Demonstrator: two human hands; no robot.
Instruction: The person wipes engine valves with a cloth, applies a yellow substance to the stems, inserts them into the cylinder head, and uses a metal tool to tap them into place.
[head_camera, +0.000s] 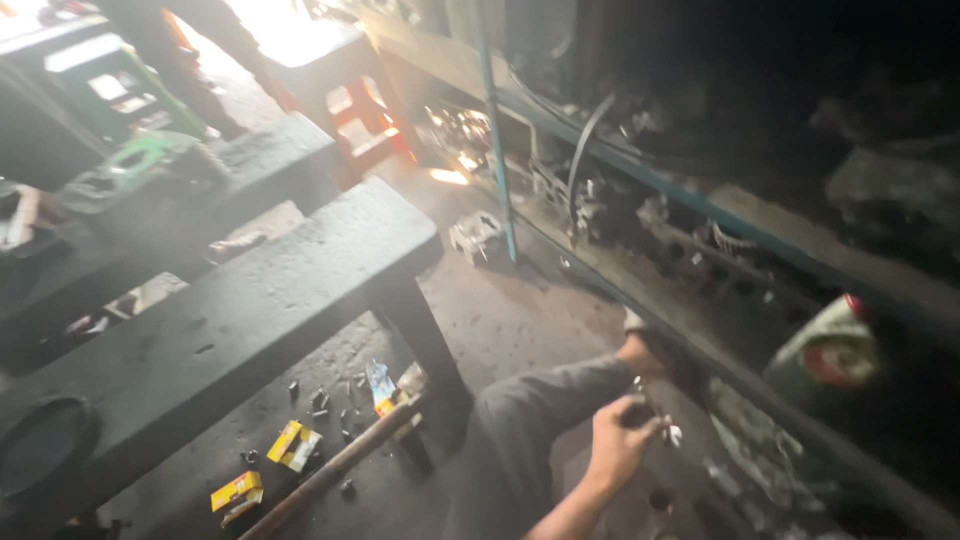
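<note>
**Small dark part held low beside the shelf**

My right grip (618, 440) is pinched around a small dark metal part (640, 412), low beside the blue-edged shelf (640, 180); my left grip is out of sight. My knee (530, 410) rests just left. A green-and-red can (830, 350) sits on the shelf. Yellow boxes (290, 445) and a clear wrapper (380, 385) lie on the floor under the dark bench (250, 300).

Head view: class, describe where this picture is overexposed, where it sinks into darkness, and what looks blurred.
Head view: daylight glare washes out the top left, around the red stool; the shelving at right falls into near-black shadow; the hand and the dark part it grips look soft with motion blur.
</note>
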